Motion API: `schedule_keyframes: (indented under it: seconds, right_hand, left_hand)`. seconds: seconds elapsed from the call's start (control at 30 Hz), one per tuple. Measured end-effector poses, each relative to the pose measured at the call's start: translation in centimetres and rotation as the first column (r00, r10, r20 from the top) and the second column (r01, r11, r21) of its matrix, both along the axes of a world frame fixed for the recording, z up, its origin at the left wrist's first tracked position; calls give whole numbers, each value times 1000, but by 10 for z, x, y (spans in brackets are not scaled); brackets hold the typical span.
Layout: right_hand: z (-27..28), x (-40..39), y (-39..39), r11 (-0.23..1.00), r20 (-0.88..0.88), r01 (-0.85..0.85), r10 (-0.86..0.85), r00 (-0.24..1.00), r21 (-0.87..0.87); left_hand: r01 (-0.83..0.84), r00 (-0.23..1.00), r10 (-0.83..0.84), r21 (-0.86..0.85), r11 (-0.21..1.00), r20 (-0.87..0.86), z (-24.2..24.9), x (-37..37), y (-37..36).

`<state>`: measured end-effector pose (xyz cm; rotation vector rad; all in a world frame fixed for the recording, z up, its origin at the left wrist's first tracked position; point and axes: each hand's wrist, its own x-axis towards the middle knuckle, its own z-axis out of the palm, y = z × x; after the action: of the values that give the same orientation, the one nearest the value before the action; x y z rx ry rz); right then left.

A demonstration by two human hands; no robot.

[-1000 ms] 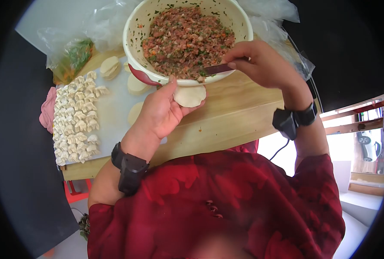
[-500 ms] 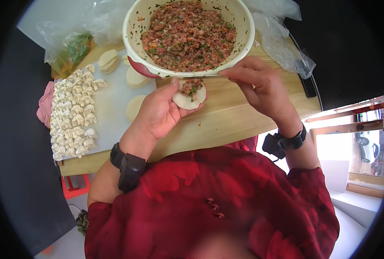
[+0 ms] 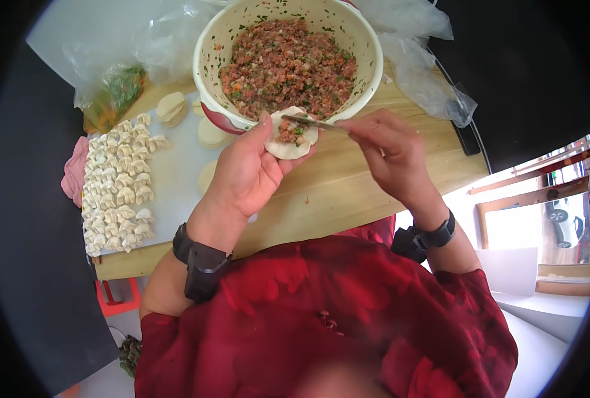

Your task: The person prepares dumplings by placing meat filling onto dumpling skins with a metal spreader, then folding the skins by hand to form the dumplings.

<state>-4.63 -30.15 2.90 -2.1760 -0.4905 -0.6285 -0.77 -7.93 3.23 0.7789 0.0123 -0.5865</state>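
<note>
In my left hand (image 3: 242,174) a round white dumpling wrapper (image 3: 283,151) rests on the fingers, with my thumb at its edge. A small mound of meat filling (image 3: 290,134) sits on it. My right hand (image 3: 394,154) pinches the end of a thin, flat utensil (image 3: 321,124), whose exact kind I cannot make out. The utensil's far end lies over the wrapper's upper part, at the filling. Just beyond both hands stands a large cream bowl (image 3: 207,73) holding minced meat (image 3: 288,66) flecked with green and orange.
Rows of folded dumplings (image 3: 119,182) cover the left of a pale board (image 3: 179,169). Stacked wrappers (image 3: 172,109) and more rounds lie toward the bowl. Plastic bags (image 3: 424,83) flank the bowl, and a pink cloth (image 3: 75,171) hangs at the table's left edge.
The utensil has moved from the wrapper's far edge onto the filling, and it now slants. The wrapper has tipped to show more of its face. My view has shifted slightly.
</note>
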Motion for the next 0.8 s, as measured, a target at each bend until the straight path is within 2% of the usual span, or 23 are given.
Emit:
schedule_keyframes:
  seconds: [0.1, 0.3, 0.37, 0.5, 0.53, 0.57, 0.6, 0.7, 0.8]
  right_hand:
    - [-1, 3, 2, 996, 40, -72, 74, 996, -52]
    - [5, 12, 1, 998, 76, 0, -4, 997, 61]
    - [-1, 14, 4, 1000, 33, -30, 30, 999, 7]
    - [-5, 19, 4, 998, 57, -61, 63, 996, -24]
    - [-1, 18, 4, 973, -89, -89, 110, 990, 212]
    - [2, 17, 4, 897, -219, -74, 186, 958, 436]
    - [5, 15, 4, 897, -222, -67, 179, 959, 437]
    - [15, 12, 16, 923, -332, -185, 301, 894, 338]
    - [0, 24, 26, 915, -266, -229, 324, 908, 332]
  left_hand:
    - [-35, 999, 35, 20, 999, 18, 3, 3, -3]
    - [-47, 999, 46, 46, 998, 27, 1, 11, 2]
    - [-37, 999, 36, 17, 999, 35, 4, 14, 2]
    - [0, 1000, 1, -37, 999, 30, 9, 15, 4]
    - [1, 1000, 0, -34, 999, 29, 9, 16, 4]
    - [10, 999, -10, -18, 1000, 31, 8, 17, 5]
    - [22, 999, -22, -3, 1000, 33, 7, 18, 5]
    - [39, 999, -39, -9, 999, 23, 0, 22, 4]
    - [112, 992, -112, 7, 994, 61, 3, 19, 4]
